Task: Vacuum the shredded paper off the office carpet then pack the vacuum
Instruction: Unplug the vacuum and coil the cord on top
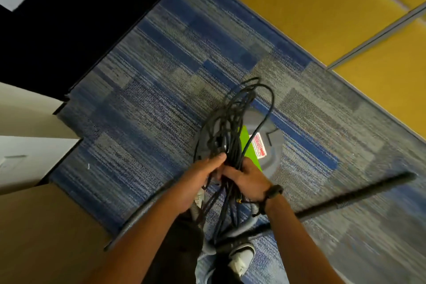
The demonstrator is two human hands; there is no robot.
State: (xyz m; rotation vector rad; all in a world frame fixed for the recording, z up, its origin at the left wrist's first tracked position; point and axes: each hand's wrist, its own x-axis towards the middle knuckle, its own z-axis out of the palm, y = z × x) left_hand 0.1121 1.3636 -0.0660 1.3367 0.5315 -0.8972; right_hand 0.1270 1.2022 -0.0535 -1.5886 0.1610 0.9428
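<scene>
A bundle of black power cord point(232, 122) is looped in several coils in front of me. My left hand point(202, 173) and my right hand point(247, 178) both grip the bundle at its lower part, thumbs over the strands. Under the coils stands the grey vacuum body point(273, 143) with a green panel and a red-and-white warning label. The black wand point(359, 193) runs out to the right across the carpet. A grey ribbed hose point(140, 214) trails off to the lower left. One small white paper scrap point(88, 166) lies on the blue-grey carpet point(161, 80).
Yellow partition panels point(311, 7) line the right side. A dark cabinet front point(80, 18) and pale desk surfaces point(27, 157) border the left. My shoe point(242, 258) stands on the carpet below the cord. A dark wristband sits on my right wrist.
</scene>
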